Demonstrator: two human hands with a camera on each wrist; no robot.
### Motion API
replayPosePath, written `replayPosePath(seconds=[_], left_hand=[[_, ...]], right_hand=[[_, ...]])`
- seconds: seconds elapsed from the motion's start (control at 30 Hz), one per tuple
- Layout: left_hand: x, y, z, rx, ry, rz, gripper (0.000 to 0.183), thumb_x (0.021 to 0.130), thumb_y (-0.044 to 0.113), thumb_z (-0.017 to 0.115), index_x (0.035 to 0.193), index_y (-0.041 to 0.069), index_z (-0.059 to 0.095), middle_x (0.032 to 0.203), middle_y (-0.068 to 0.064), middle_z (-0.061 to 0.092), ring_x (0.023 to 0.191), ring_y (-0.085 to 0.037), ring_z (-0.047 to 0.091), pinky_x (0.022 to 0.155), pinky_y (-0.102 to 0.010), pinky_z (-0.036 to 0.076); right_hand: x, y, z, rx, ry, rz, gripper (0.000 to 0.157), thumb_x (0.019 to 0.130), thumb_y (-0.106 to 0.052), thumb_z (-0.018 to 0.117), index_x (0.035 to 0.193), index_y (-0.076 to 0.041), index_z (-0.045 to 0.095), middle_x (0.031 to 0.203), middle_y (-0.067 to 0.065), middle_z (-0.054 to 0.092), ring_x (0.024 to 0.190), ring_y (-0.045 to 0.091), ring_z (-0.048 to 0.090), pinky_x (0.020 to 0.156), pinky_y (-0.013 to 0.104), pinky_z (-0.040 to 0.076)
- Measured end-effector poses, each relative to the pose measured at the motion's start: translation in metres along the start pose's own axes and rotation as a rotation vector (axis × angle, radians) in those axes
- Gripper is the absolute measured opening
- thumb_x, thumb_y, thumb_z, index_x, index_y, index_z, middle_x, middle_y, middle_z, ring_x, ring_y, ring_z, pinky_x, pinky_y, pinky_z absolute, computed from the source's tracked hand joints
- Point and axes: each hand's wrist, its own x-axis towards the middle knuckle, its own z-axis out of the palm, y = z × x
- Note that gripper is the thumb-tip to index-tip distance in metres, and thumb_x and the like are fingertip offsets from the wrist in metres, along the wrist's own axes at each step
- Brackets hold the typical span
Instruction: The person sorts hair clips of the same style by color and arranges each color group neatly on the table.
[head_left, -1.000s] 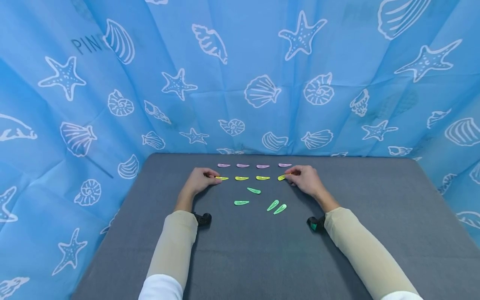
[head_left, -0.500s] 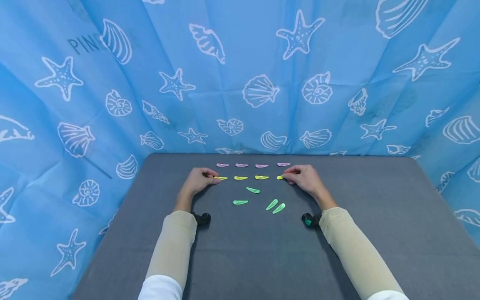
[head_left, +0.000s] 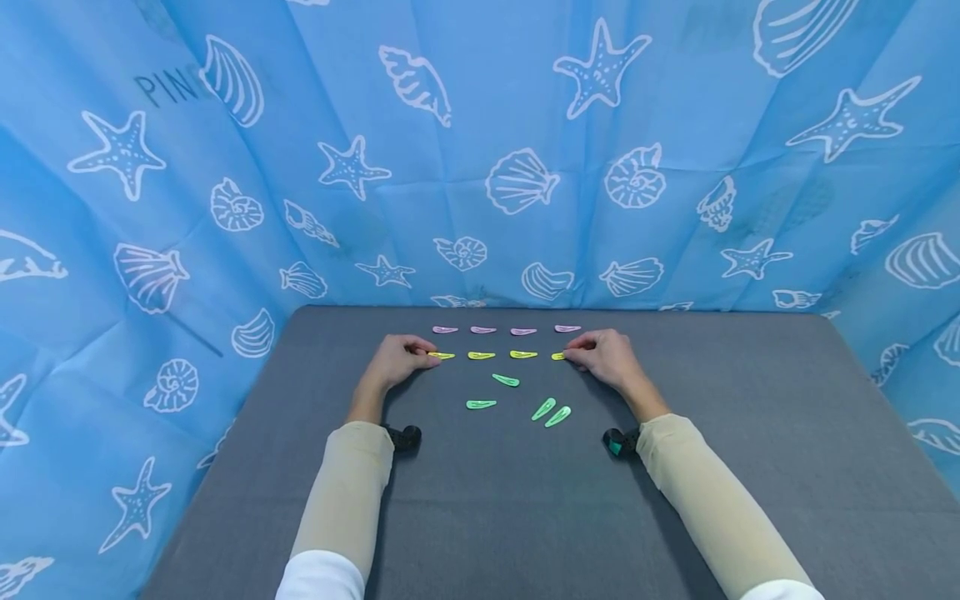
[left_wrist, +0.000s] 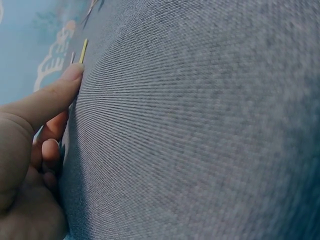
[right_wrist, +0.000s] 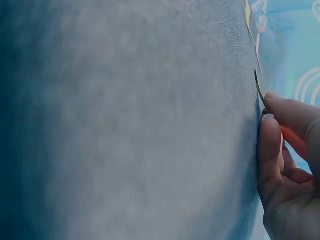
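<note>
On the grey table lies a row of yellow snap hair clips, with two in the middle untouched, a left one [head_left: 482,356] and a right one [head_left: 523,355]. My left hand [head_left: 397,363] holds the yellow hair clip [head_left: 443,356] at the row's left end; in the left wrist view the thumb [left_wrist: 72,72] covers its near end. At the right end, my right hand [head_left: 606,360] pinches another yellow hair clip [head_left: 557,356] between thumb and finger, and its thin tip [right_wrist: 258,85] sticks out in the right wrist view.
Behind the yellow row runs a row of several pink hair clips [head_left: 483,330]. Nearer me, several green hair clips [head_left: 481,405] lie scattered at different angles. A blue curtain [head_left: 465,167] with shell prints hangs at the table's [head_left: 480,517] far edge.
My right hand has shifted slightly left with its yellow hair clip, which now lies flatter and in line with the row. My left hand stays on its clip.
</note>
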Motion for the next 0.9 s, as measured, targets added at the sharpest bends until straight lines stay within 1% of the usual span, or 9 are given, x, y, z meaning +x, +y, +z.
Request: replayPosePath(seconds=[0.13, 0.23, 0.27, 0.33, 0.47, 0.6, 0.73, 0.83, 0.9], left_hand=[[0.0, 0.002, 0.001, -0.015, -0.009, 0.007, 0.023, 0.087, 0.025, 0.083, 0.107, 0.017, 0.078, 0.096, -0.005, 0.064, 0.092, -0.024, 0.054, 0.081, -0.036, 0.043], [0.001, 0.001, 0.002, -0.023, -0.014, 0.033, 0.027, 0.086, 0.024, 0.084, 0.111, 0.016, 0.077, 0.093, -0.004, 0.064, 0.09, -0.023, 0.055, 0.081, -0.035, 0.043], [0.001, 0.0, 0.002, -0.023, -0.018, 0.043, 0.029, 0.086, 0.024, 0.083, 0.113, 0.015, 0.076, 0.092, -0.004, 0.064, 0.089, -0.022, 0.055, 0.081, -0.035, 0.043], [0.001, -0.002, 0.002, -0.016, -0.019, 0.061, 0.033, 0.087, 0.024, 0.083, 0.117, 0.014, 0.074, 0.091, -0.003, 0.063, 0.088, -0.021, 0.055, 0.081, -0.034, 0.043], [-0.002, -0.003, 0.002, 0.041, -0.019, 0.073, 0.038, 0.088, 0.026, 0.082, 0.122, 0.014, 0.071, 0.094, -0.003, 0.063, 0.088, -0.02, 0.055, 0.082, -0.034, 0.043], [-0.008, -0.001, 0.0, 0.121, -0.018, 0.081, 0.042, 0.088, 0.034, 0.081, 0.124, 0.015, 0.071, 0.104, -0.006, 0.064, 0.097, -0.023, 0.055, 0.087, -0.039, 0.043], [-0.016, 0.006, -0.004, 0.24, 0.002, 0.122, 0.05, 0.088, 0.044, 0.079, 0.129, 0.017, 0.069, 0.121, -0.009, 0.06, 0.115, -0.029, 0.048, 0.1, -0.051, 0.039], [-0.025, 0.016, -0.006, 0.33, 0.025, 0.166, 0.063, 0.086, 0.055, 0.077, 0.137, 0.021, 0.064, 0.136, -0.011, 0.054, 0.127, -0.033, 0.04, 0.105, -0.057, 0.033], [-0.031, 0.024, -0.006, 0.38, 0.035, 0.203, 0.073, 0.085, 0.061, 0.075, 0.144, 0.023, 0.058, 0.145, -0.012, 0.048, 0.133, -0.035, 0.037, 0.106, -0.058, 0.03]], right_hand=[[-0.002, 0.0, -0.004, -0.023, -0.014, -0.018, 0.022, 0.097, -0.021, 0.07, 0.11, -0.005, 0.077, 0.102, 0.013, 0.076, 0.072, 0.009, 0.067, 0.067, 0.025, 0.051], [-0.004, 0.0, -0.006, -0.05, -0.017, -0.042, 0.026, 0.097, -0.022, 0.07, 0.115, -0.004, 0.076, 0.107, 0.014, 0.076, 0.074, 0.012, 0.069, 0.068, 0.028, 0.055], [-0.006, -0.001, -0.006, -0.07, -0.011, -0.062, 0.028, 0.098, -0.023, 0.07, 0.117, -0.003, 0.075, 0.108, 0.015, 0.076, 0.077, 0.014, 0.07, 0.071, 0.031, 0.055], [-0.009, -0.002, -0.007, -0.116, 0.003, -0.092, 0.032, 0.099, -0.025, 0.068, 0.121, -0.002, 0.073, 0.113, 0.017, 0.073, 0.09, 0.022, 0.069, 0.08, 0.038, 0.055], [-0.02, -0.008, -0.01, -0.218, 0.038, -0.124, 0.043, 0.102, -0.03, 0.063, 0.132, 0.0, 0.065, 0.124, 0.025, 0.061, 0.111, 0.037, 0.058, 0.095, 0.052, 0.047], [-0.033, -0.012, -0.015, -0.257, 0.059, -0.098, 0.055, 0.102, -0.037, 0.061, 0.144, -0.002, 0.053, 0.138, 0.029, 0.046, 0.125, 0.045, 0.048, 0.103, 0.06, 0.042], [-0.045, -0.014, -0.018, -0.294, 0.073, -0.097, 0.068, 0.101, -0.044, 0.062, 0.153, -0.005, 0.041, 0.148, 0.029, 0.036, 0.134, 0.048, 0.037, 0.107, 0.063, 0.039], [-0.054, -0.015, -0.02, -0.364, 0.077, -0.134, 0.077, 0.099, -0.049, 0.061, 0.157, -0.006, 0.034, 0.155, 0.029, 0.03, 0.141, 0.05, 0.031, 0.111, 0.066, 0.036], [-0.059, -0.016, -0.019, -0.417, 0.086, -0.174, 0.08, 0.098, -0.052, 0.061, 0.157, -0.006, 0.033, 0.157, 0.03, 0.029, 0.144, 0.052, 0.028, 0.114, 0.067, 0.032]])
